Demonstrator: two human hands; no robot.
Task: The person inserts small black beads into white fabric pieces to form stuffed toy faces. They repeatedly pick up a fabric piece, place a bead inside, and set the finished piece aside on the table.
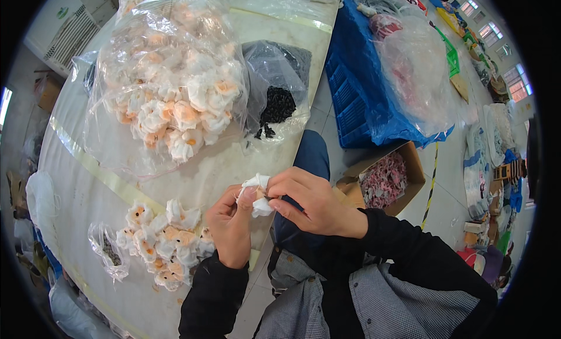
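"Grip first: what is held, and how?"

"One white fluffy piece (260, 208), at the edge of the table (263, 158). The left hand (229, 228) pinches it under its thumb; the right hand (315, 204) closes thumb and forefinger on its other side. Whether something smaller sits between them, I can't tell."

"Why both?"

"Likely one steadies something so soft while the other works finely. The left forearm (215, 292) rises steeply; the right forearm (409, 239) slants in from the lower right, so the fingertips meet."

"And that pile (166, 245)?"

"Similar pieces near the left hand, probably for a short reach, with a small clear bag (117, 272) past them. Farther off, a large clear bag (99, 140) keeps more together; black bits (277, 105) lie alongside in another bag (295, 61)."
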